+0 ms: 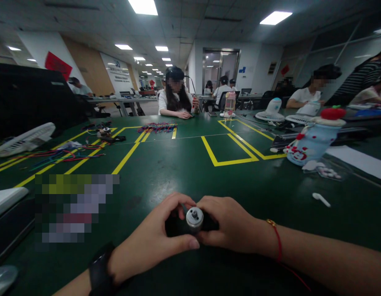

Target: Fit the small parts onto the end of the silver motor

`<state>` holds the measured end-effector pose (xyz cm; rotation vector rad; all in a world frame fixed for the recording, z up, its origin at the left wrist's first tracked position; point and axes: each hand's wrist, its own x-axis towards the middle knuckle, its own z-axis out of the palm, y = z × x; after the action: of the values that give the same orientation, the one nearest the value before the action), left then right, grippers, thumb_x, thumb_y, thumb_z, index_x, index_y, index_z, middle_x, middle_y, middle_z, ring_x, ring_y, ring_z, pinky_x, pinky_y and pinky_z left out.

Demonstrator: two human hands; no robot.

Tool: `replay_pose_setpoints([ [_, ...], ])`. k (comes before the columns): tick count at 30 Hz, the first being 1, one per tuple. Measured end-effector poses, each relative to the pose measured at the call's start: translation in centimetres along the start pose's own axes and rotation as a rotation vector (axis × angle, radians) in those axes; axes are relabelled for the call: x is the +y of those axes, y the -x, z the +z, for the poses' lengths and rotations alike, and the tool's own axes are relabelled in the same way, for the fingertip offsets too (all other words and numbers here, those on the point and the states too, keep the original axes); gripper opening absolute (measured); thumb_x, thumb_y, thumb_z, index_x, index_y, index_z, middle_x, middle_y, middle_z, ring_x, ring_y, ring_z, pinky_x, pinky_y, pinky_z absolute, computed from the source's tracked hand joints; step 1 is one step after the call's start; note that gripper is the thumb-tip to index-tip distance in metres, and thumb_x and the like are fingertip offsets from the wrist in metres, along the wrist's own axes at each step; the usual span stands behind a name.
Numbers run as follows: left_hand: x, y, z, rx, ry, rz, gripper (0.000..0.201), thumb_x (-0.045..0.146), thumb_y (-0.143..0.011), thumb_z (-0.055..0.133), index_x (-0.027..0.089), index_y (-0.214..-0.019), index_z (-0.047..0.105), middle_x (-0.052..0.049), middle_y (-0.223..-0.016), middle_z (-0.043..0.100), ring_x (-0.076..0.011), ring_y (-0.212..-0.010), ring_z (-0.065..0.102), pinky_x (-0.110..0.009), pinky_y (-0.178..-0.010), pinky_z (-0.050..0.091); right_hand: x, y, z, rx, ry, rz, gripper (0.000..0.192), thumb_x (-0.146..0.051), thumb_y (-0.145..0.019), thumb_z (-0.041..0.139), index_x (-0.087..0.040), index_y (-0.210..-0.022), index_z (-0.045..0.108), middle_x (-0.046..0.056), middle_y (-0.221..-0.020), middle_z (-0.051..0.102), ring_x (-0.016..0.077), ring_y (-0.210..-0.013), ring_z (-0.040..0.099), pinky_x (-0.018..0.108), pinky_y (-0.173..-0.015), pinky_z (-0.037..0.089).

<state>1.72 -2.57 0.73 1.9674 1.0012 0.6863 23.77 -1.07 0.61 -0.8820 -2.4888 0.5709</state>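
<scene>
Silver metal shows at the bottom centre of the frame: a small round motor (194, 218) with a stub shaft, pinched between both hands just above the dark green bench (184, 164). The left hand (153, 238), with a black watch (101, 269) on its wrist, has its grip closed on the motor's left side, thumb underneath. The right hand (230, 226), a red string bracelet (277, 240) at the wrist, grips the right side. Coloured wires (158, 128) lie further up the bench, and a pale blue snowman-shaped toy (314, 144) lies tilted at the right, near yellow tape lines (230, 161).
</scene>
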Motion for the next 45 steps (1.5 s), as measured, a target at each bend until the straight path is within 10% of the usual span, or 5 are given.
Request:
replay_pose_setpoints([
  [6,0.1,-0.2,-0.3,0.009,0.084,-0.012,0.023,0.027,-0.080,0.070,0.021,-0.100,0.059,-0.003,-0.095,0.062,-0.0204,-0.088,0.058,-0.033,-0.078,0.046,-0.1,0.0,-0.2,0.066,-0.208,0.148,0.052,-0.044,-0.068,0.076,-0.019,-0.109,0.056,-0.001,-0.078,0.057,0.0110,-0.062,0.049,0.023,-0.053,0.036],
  [24,0.3,-0.1,-0.6,-0.018,-0.018,-0.043,0.025,0.016,-0.074,0.064,0.021,-0.093,0.050,0.002,-0.086,0.058,-0.0170,-0.078,0.054,-0.027,-0.069,0.044,-1.7,-0.9,-1.4,0.308,-0.394,0.167,0.012,-0.030,-0.085,0.063,-0.019,-0.087,0.067,0.001,-0.086,0.059,0.0103,-0.071,0.052,0.022,-0.059,0.040],
  [37,-1.4,-0.1,-2.8,-0.087,0.053,-0.027,0.025,0.013,-0.070,0.062,0.021,-0.089,0.048,0.002,-0.086,0.053,-0.0157,-0.076,0.049,-0.027,-0.066,0.041,0.2,0.8,-0.1,-0.018,-0.017,0.093,0.012,-0.033,-0.082,0.068,-0.031,-0.092,0.074,0.002,-0.098,0.058,0.0180,-0.090,0.048,0.033,-0.080,0.038],
  [45,-0.9,0.7,-3.1,-0.093,-0.050,0.001,0.024,0.011,-0.068,0.061,0.020,-0.087,0.049,0.001,-0.086,0.056,-0.0167,-0.076,0.051,-0.027,-0.067,0.041,0.8,-0.1,-1.9,0.033,-0.463,0.304,0.030,-0.039,-0.084,0.063,-0.019,-0.106,0.067,0.004,-0.095,0.063,0.0127,-0.076,0.057,0.026,-0.066,0.046],
])
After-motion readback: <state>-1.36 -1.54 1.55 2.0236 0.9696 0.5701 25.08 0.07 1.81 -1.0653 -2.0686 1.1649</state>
